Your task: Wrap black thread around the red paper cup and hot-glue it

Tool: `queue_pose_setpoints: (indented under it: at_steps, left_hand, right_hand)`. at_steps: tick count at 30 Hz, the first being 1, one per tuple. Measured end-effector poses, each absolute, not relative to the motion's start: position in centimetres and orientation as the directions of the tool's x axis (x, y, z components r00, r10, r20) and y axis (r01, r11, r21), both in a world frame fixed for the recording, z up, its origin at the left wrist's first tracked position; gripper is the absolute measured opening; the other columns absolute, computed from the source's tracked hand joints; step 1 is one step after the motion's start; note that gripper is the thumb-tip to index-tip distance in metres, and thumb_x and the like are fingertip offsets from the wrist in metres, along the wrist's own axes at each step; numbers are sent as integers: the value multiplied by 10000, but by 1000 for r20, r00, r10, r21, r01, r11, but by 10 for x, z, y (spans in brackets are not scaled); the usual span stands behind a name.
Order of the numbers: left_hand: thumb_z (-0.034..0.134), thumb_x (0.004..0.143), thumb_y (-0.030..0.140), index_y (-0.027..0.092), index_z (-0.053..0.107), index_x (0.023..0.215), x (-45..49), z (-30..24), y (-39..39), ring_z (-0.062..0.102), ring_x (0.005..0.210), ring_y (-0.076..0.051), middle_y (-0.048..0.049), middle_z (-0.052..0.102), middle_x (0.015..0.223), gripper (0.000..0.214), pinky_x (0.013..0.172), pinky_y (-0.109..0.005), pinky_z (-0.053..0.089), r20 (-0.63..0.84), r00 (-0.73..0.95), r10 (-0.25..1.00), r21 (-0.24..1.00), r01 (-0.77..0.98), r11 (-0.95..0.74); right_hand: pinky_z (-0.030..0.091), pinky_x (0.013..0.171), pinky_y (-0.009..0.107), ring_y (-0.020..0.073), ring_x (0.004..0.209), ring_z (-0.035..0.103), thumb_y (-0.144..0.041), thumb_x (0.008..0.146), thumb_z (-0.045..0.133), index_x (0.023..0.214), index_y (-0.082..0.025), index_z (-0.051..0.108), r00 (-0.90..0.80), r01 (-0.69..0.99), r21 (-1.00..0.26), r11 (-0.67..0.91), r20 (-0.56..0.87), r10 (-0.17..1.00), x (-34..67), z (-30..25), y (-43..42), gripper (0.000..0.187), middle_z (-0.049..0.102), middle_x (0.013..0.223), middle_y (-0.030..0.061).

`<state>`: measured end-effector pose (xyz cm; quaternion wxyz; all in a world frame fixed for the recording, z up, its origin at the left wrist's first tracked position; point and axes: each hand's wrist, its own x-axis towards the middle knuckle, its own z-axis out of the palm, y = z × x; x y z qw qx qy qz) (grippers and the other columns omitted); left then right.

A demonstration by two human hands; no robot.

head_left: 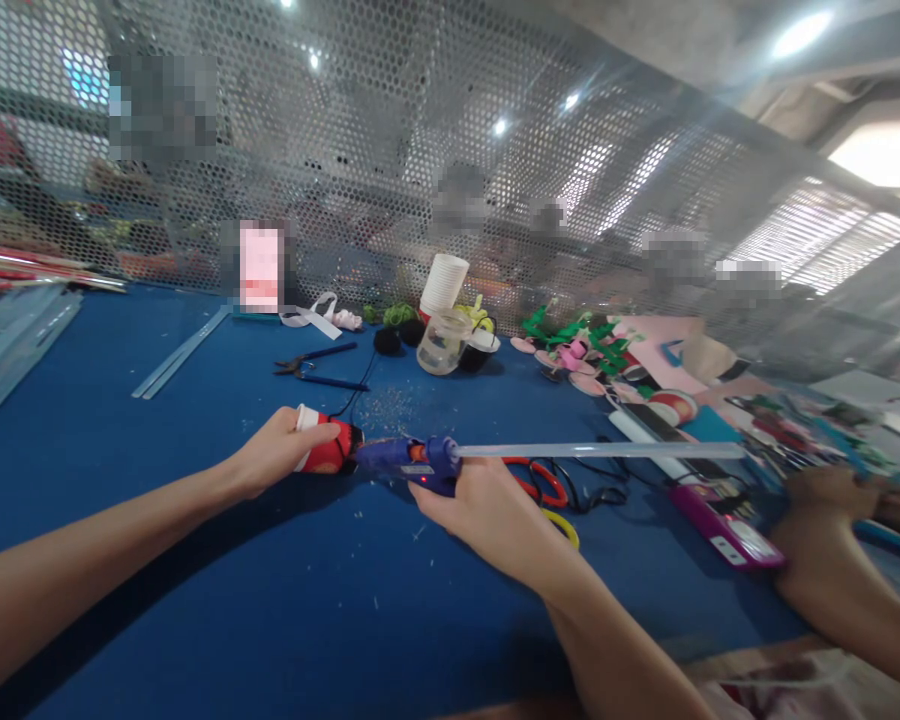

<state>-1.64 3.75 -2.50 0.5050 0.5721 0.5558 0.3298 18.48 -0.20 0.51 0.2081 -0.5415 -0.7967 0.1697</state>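
My left hand (274,452) is closed around a small red and white craft piece (321,447) with a black end, held just above the blue table (195,560). My right hand (487,510) grips a blue glue gun (412,462), nozzle pointing left and touching the black end of the craft piece. A long clear glue stick (592,451) juts from the back of the gun to the right. The gun's black cord runs away across the table.
Pliers (316,368), a clear jar (442,343) and stacked white cups (444,283) lie beyond. Red and yellow scissors (547,490), green and pink craft bits (581,345) and a pink phone (724,530) crowd the right. Another person's hand (832,510) rests at right. A perforated metal screen (420,180) stands behind.
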Motion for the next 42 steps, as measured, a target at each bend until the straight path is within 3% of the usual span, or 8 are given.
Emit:
queue_pose_setpoints:
  at_steps: [5, 11, 16, 20, 28, 35, 38, 42]
  left_hand:
    - [508, 613, 400, 151, 436, 482, -18, -25, 38, 352, 394, -75, 59, 392, 413, 290, 416, -202, 252, -183, 167, 969, 945, 301, 127]
    - [490, 621, 397, 164, 376, 451, -18, -24, 36, 270, 369, -55, 71, 320, 393, 310, 391, -198, 175, -157, 164, 974, 941, 324, 98]
    - [471, 648, 406, 171, 323, 446, -18, -24, 34, 241, 398, -50, 67, 294, 424, 344, 398, -197, 165, -77, 217, 973, 931, 364, -7]
    - [446, 673, 422, 174, 309, 454, -18, -24, 32, 219, 412, -52, 66, 270, 440, 358, 401, -203, 154, -23, 279, 960, 914, 396, -93]
    - [418, 696, 408, 180, 284, 459, -16, -21, 28, 198, 425, -55, 65, 241, 454, 355, 410, -212, 141, 4, 363, 932, 920, 364, -146]
    - [410, 711, 414, 183, 257, 466, -15, -21, 25, 189, 428, -60, 64, 220, 462, 370, 412, -217, 134, 19, 400, 916, 897, 398, -192]
    - [401, 717, 413, 180, 281, 476, -14, -22, 25, 207, 437, -62, 62, 235, 472, 356, 415, -213, 151, 15, 418, 908, 903, 384, -192]
    - [413, 713, 396, 171, 316, 484, -14, -21, 25, 221, 438, -57, 65, 261, 470, 335, 413, -203, 176, 9, 405, 914, 901, 394, -183]
  right_hand:
    - [319, 418, 207, 86, 420, 409, -214, 663, 468, 555, -172, 466, -325, 756, -558, 344, 137, 936, 186, 5, -2, 116, 490, 473, -24]
    - [343, 331, 193, 82, 320, 418, -302, 647, 531, 583, -167, 461, -191, 582, -809, 89, -29, 981, 192, 9, 10, 166, 443, 380, -45]
    - [398, 419, 207, 86, 433, 474, -325, 608, 591, 715, -145, 501, -62, 346, -932, 108, 93, 994, 205, -1, 36, 229, 524, 521, -16]
    - [408, 459, 209, 95, 506, 508, -374, 670, 513, 682, -137, 506, 40, 430, -899, 84, 111, 993, 215, -12, 56, 238, 572, 621, 36]
    - [354, 387, 220, 110, 338, 472, -444, 659, 497, 571, -170, 447, 105, 646, -763, -33, 46, 993, 227, -41, 89, 292, 487, 384, -11]
    - [369, 624, 304, 232, 773, 532, -315, 641, 554, 478, -180, 459, 138, 803, -596, 18, 216, 967, 223, -38, 89, 232, 542, 610, 90]
    - [343, 712, 313, 227, 884, 479, -303, 689, 513, 552, -164, 525, 52, 819, -560, 125, 289, 956, 205, -25, 78, 195, 551, 774, 110]
    - [357, 640, 249, 137, 673, 498, -440, 739, 417, 531, -162, 543, -312, 686, -619, 383, 226, 923, 169, -10, 63, 369, 542, 637, 20]
